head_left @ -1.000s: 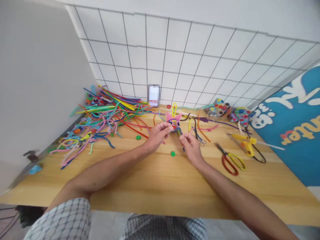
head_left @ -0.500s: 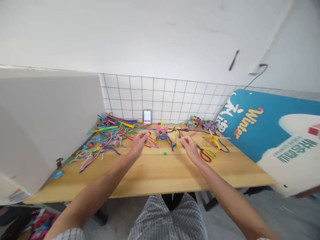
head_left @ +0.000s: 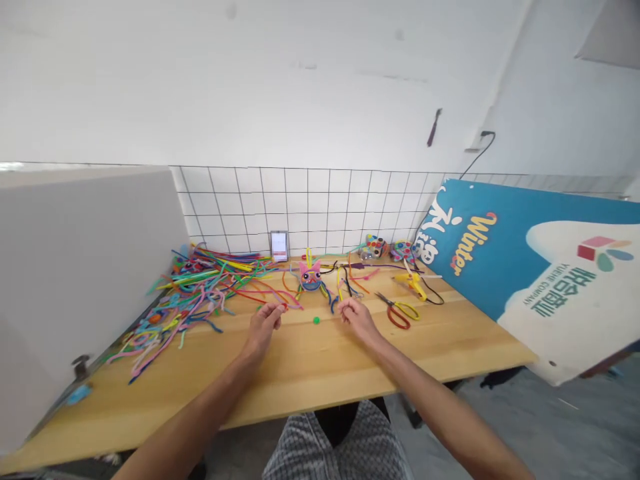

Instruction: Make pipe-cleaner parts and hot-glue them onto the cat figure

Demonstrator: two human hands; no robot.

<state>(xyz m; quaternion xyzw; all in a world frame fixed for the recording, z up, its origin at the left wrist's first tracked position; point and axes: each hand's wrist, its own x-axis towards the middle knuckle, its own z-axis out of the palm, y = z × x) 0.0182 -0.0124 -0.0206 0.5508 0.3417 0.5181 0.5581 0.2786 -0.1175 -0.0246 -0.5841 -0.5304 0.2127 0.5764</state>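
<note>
My left hand (head_left: 264, 321) rests low over the wooden table (head_left: 320, 360), its fingers curled together beside a small red piece (head_left: 285, 307); I cannot make out whether they hold it. My right hand (head_left: 354, 313) lies a little to the right with its fingers bent in and nothing visible in them. Between the hands lies a green button (head_left: 316, 321). Just beyond them stands a pink pipe-cleaner cat figure (head_left: 310, 275) with coloured legs, touched by neither hand.
A big tangle of coloured pipe cleaners (head_left: 200, 287) covers the table's left. Red-and-yellow scissors (head_left: 397, 311) and a yellow glue gun (head_left: 414, 283) lie to the right, with a phone (head_left: 279, 245) against the tiled wall. A blue signboard (head_left: 525, 267) leans at the right and a white panel (head_left: 75, 267) at the left.
Both hands have let go of the cat figure and drawn back toward me. The camera has pulled back and tilted up, showing the whole table and wall.
</note>
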